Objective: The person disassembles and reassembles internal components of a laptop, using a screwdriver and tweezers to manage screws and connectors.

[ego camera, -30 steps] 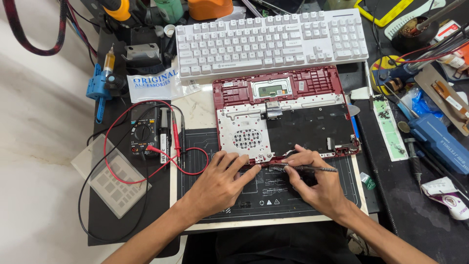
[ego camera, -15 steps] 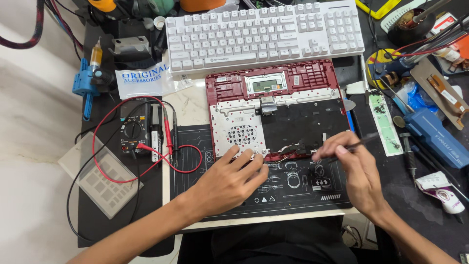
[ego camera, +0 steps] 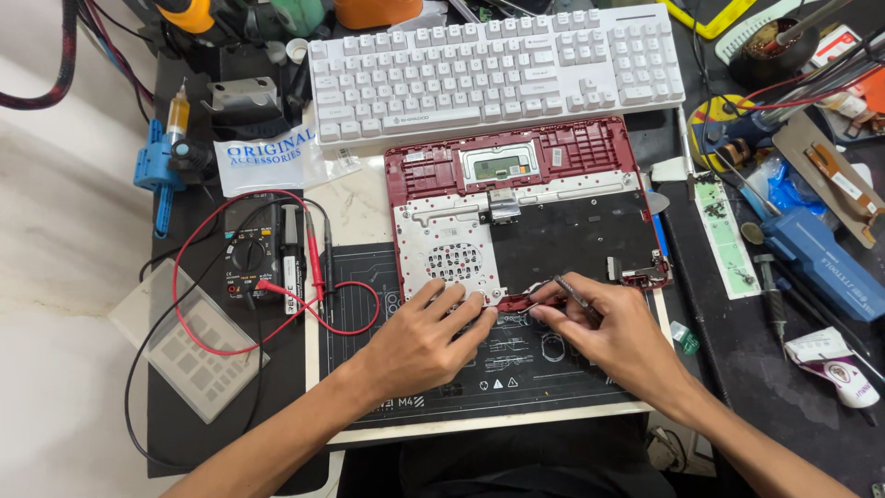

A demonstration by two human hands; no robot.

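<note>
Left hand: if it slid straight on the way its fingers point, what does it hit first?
The left hand points up and right, fingertips at the near edge of the opened red laptop shell. Straight on, it would likely first meet the perforated silver plate; height is unclear.

Two bare forearms, no sleeves visible. Left hand [ego camera: 426, 343] and right hand [ego camera: 616, 334]: no gloves, no rings, no watch or wristband. Short, unpainted nails on fingers [ego camera: 454, 297].
</note>
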